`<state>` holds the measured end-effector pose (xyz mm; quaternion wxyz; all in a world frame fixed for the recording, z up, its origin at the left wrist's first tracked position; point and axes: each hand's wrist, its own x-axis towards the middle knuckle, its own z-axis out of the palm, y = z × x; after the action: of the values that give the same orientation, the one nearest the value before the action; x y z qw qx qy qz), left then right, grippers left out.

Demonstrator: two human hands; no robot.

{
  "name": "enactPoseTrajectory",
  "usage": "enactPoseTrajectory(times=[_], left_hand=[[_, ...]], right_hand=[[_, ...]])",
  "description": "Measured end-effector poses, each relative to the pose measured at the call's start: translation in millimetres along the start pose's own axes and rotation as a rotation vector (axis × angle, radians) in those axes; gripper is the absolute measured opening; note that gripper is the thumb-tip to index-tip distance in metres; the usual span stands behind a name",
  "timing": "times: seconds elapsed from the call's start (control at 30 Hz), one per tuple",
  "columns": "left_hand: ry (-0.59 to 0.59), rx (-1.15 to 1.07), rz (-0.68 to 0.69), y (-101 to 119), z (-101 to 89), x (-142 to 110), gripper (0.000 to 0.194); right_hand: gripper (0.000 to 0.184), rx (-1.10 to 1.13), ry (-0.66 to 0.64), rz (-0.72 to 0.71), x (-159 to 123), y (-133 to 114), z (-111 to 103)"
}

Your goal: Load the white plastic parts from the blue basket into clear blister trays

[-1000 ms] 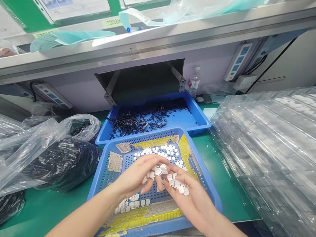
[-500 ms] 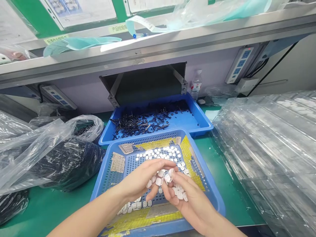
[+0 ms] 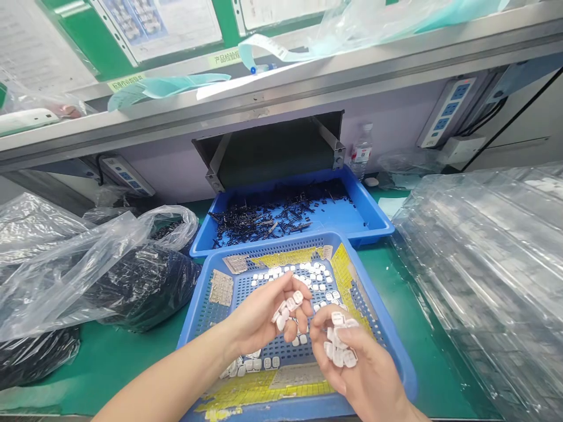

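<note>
Several small white square plastic caps (image 3: 288, 309) lie in my left hand (image 3: 268, 313), its fingers curled around them. My right hand (image 3: 356, 357) is turned palm up and cups another cluster of white plastic caps (image 3: 341, 343), with the thumb resting over them. Both hands hover above a blue perforated basket (image 3: 398, 346) lined with patches of yellow tape. More loose white caps (image 3: 314, 272) are spread over the basket's far floor, and others (image 3: 250, 364) lie at its near left. The hands cover part of the basket's middle.
Behind the basket, a blue tray (image 3: 373, 220) holds many thin black pieces. Clear bags of dark parts (image 3: 145, 281) crowd the left. Stacked clear plastic trays (image 3: 479, 252) fill the right. A water bottle (image 3: 361, 153) stands at the back, under a metal shelf edge (image 3: 281, 97).
My hands have moved apart from each other. The right hand has shifted right and turned up with its caps; the left has drawn its own caps away. The camera view has shifted slightly.
</note>
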<state>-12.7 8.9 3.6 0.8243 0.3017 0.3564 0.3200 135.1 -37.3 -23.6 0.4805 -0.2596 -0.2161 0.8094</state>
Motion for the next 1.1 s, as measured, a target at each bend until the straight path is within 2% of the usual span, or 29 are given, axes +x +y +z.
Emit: enactPoseTrajectory(times=[0.13, 0.27, 0.4, 0.47, 0.53, 0.6, 0.67, 0.73, 0.8, 0.9, 0.97, 1.0, 1.1], left_hand=[[-0.027, -0.013, -0.026, 2, -1.1, -1, 0.034], [0.022, 0.115, -0.030, 5, 0.3, -5, 0.033], [0.162, 0.371, 0.055, 6, 10.6, -11, 0.031], [0.166, 0.498, 0.124, 5, 19.7, -14, 0.033], [0.118, 0.671, 0.215, 2, 30.0, -15, 0.037], [0.055, 0.965, 0.345, -1, 39.6, -14, 0.045], [-0.043, 1.314, 0.498, -3, 46.3, -11, 0.058], [-0.170, 1.525, 0.585, -4, 49.0, -7, 0.070], [-0.271, 1.549, 0.598, -4, 48.3, -4, 0.073], [-0.321, 1.446, 0.600, -1, 45.3, -3, 0.071], [-0.262, 1.329, 0.591, 5, 43.2, -4, 0.073], [-0.184, 1.265, 0.585, 8, 41.6, -5, 0.074], [0.182, 1.195, 0.541, 21, 29.4, -1, 0.055]], right_hand=[[0.027, -0.091, 0.124, -0.021, 1, 1, 5], [0.037, -0.126, 0.231, 0.052, 4, 1, 6], [0.021, -0.095, 0.245, 0.120, 9, 0, 4], [0.015, -0.029, 0.287, 0.160, 11, 0, 4], [0.017, 0.066, 0.318, 0.229, 13, 0, 4], [0.019, 0.165, 0.274, 0.273, 14, 0, 4], [0.019, 0.248, 0.205, 0.245, 13, 0, 3], [0.015, 0.291, 0.166, 0.183, 11, 0, 2], [0.009, 0.321, 0.159, 0.144, 10, 0, 3], [0.006, 0.386, 0.126, 0.157, 9, -3, 5], [0.010, 0.409, 0.099, 0.213, 9, -5, 6], [0.013, 0.411, 0.096, 0.249, 9, -6, 6], [0.016, 0.390, 0.204, 0.300, 10, -8, 4]])
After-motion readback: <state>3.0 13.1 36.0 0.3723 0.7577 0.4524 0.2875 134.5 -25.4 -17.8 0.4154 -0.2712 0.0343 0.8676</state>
